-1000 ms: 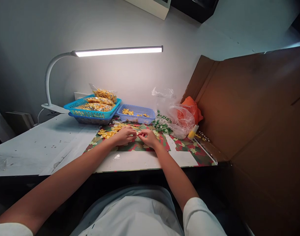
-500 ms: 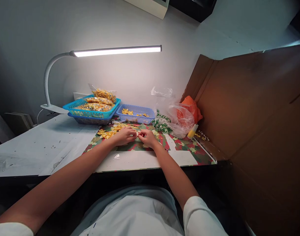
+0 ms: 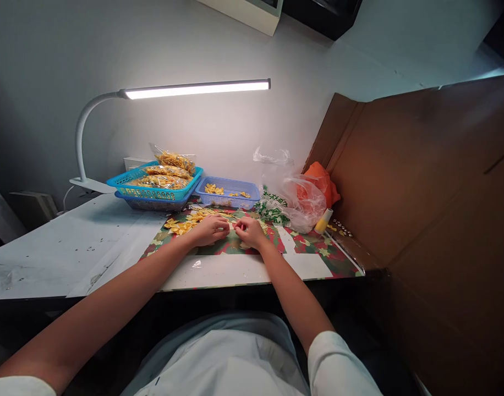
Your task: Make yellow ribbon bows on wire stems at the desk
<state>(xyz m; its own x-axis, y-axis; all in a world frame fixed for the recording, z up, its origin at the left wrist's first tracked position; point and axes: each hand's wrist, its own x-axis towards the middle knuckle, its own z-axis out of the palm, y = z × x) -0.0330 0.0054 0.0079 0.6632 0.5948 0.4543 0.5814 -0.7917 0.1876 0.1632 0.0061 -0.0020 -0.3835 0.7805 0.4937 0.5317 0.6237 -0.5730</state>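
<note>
Over the red and green patterned sheet (image 3: 231, 246), my left hand (image 3: 212, 229) has its fingers curled together; whatever they pinch is too small to make out. A short gap to the right, my right hand (image 3: 249, 231) has thumb and fingertips pressed together, also on something too small to name. Yellow bow-like pieces (image 3: 181, 226) lie in a loose heap just left of my left hand. Behind both hands, thin gold-coloured strands (image 3: 219, 212) are spread on the sheet.
Behind stand a turquoise basket (image 3: 153, 192) with bagged yellow pieces and a lilac basket (image 3: 229, 201). Plastic bags (image 3: 297, 201) and a yellow bottle with a pale cap (image 3: 321, 225) are to the right, beside a cardboard sheet (image 3: 421, 181). A lamp (image 3: 198, 89) hangs overhead.
My hands have drawn slightly apart, widening the gap between their fingertips. The things on the table stay where they were.
</note>
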